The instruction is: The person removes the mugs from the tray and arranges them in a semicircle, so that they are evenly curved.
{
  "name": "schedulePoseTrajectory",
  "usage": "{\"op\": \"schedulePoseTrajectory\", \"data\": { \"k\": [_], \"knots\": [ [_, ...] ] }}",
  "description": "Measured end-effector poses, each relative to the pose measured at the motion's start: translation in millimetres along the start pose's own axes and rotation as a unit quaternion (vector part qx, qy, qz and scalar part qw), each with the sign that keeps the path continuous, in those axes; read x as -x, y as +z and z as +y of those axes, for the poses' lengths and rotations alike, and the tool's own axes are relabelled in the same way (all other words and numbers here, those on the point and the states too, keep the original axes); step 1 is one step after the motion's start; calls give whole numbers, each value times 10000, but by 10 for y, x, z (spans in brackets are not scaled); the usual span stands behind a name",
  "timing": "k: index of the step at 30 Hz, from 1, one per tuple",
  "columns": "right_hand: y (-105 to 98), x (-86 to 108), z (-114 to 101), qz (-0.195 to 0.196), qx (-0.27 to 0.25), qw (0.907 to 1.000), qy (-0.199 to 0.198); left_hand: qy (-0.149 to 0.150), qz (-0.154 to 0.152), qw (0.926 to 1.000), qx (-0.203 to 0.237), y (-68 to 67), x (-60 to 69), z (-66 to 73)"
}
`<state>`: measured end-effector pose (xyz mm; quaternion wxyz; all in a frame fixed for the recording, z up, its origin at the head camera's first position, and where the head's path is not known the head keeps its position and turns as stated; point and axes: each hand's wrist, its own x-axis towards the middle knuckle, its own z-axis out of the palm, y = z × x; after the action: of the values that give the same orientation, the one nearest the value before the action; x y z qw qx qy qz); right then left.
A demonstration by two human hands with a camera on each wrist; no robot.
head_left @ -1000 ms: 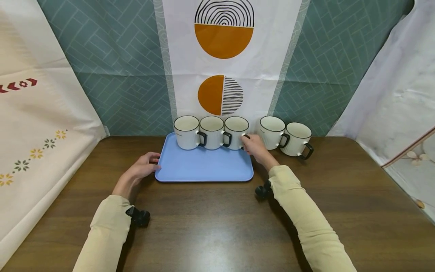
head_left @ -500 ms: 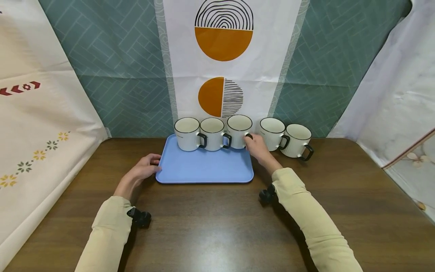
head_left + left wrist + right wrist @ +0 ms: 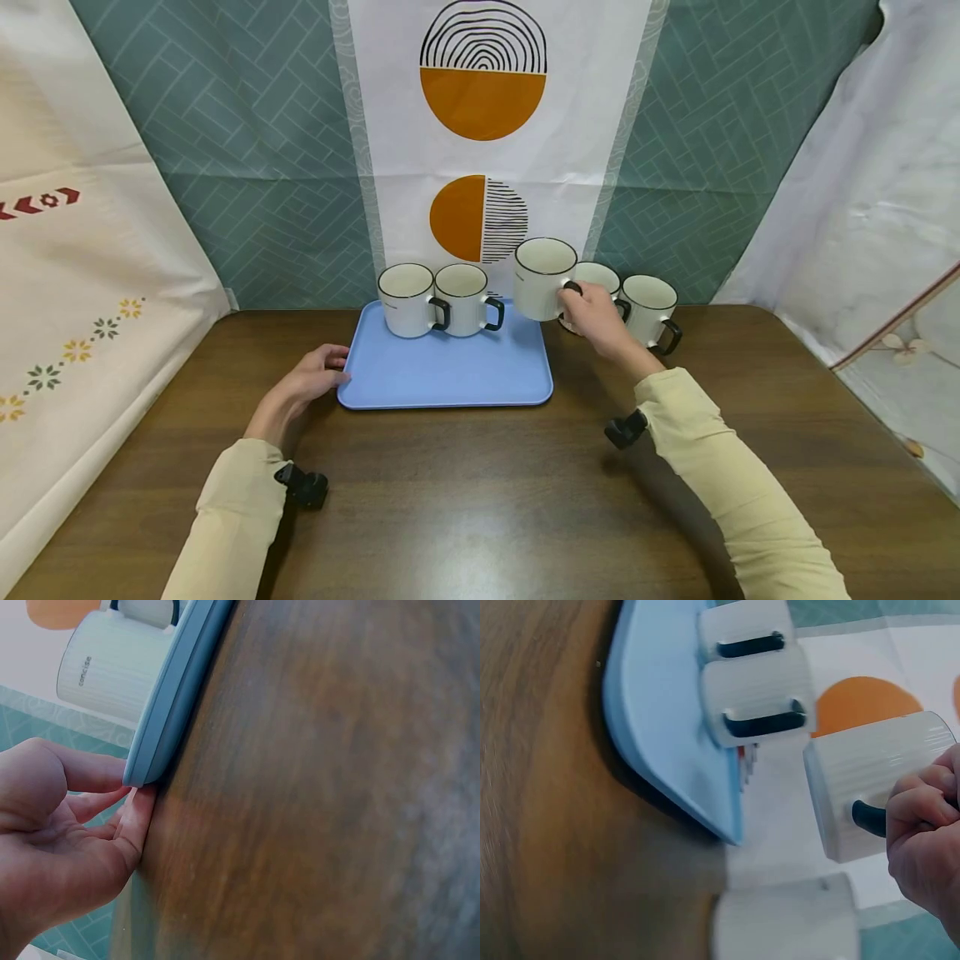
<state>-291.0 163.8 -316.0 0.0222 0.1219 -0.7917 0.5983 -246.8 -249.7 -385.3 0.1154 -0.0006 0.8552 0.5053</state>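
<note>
My right hand (image 3: 600, 317) grips the black handle of a white ribbed mug (image 3: 543, 279), which hangs upright above the tray's far right corner. In the right wrist view, this raised mug (image 3: 877, 787) is apart from the tray, and curled fingers cover most of its handle. My left hand (image 3: 313, 377) pinches the left rim of a light blue tray (image 3: 450, 375). Thumb and fingers meet at that rim in the left wrist view. Along the tray's back stand two matching mugs, a left one (image 3: 405, 304) and a right one (image 3: 461, 304), handles toward the right.
Right of the tray, two more mugs stand on the brown table (image 3: 450, 483): a mug (image 3: 598, 273) partly hidden behind my right hand and the held mug, and a farther one (image 3: 647, 304). A patterned cloth backdrop (image 3: 285, 233) rises behind the table.
The third mug has risen off the tray and moved right, carried by my right hand. My left hand stays at the tray's rim; the other mugs stay in place.
</note>
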Motion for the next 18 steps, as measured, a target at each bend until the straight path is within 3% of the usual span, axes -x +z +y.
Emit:
{"op": "schedulePoseTrajectory", "data": {
  "k": [4,9,18],
  "knots": [
    [-160,113,-192,76,170,9995,-245,42,2,10000,18,3,-9,-17],
    [-432,237,-365,161,117,9994,-279,55,0,10000,17,-3,11,-12],
    [-977,322,-327,942,-348,9934,-559,25,-33,10000,53,1,5,6]
  ]
}}
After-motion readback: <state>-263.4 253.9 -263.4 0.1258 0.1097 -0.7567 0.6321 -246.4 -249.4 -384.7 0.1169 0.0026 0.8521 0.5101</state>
